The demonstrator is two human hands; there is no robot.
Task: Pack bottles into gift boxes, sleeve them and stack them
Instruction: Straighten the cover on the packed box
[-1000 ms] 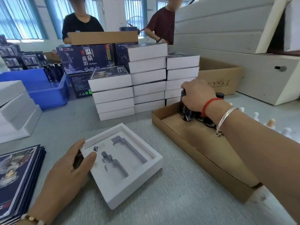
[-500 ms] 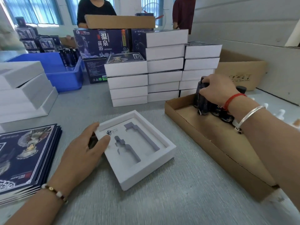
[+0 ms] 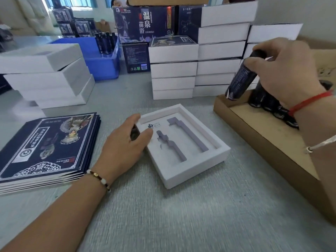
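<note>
The bottle [image 3: 241, 80] is in our right hand [image 3: 283, 73], tilted, above the far end of the cardboard tray [image 3: 272, 142]. The fingers are closed around its upper part. Our left hand [image 3: 125, 148] rests on the left edge of the open gift box [image 3: 183, 142], half closed, with a small dark thing inside it; we cannot tell what this is.

To do this step well, we think we should turn the bottle so it lies along 1 of the 2 long slots, then lower it flat and press lightly, while the left hand keeps the box from sliding.

Both slots of the box are empty now. The cardboard tray holds a row of dark bottles [image 3: 272, 108] at its far side. The blue bin [image 3: 101, 64] behind also holds upright bottles. Flat sleeves [image 3: 49, 146] lie in a pile at the left, and finished boxes [image 3: 198, 57] stand stacked behind.
</note>
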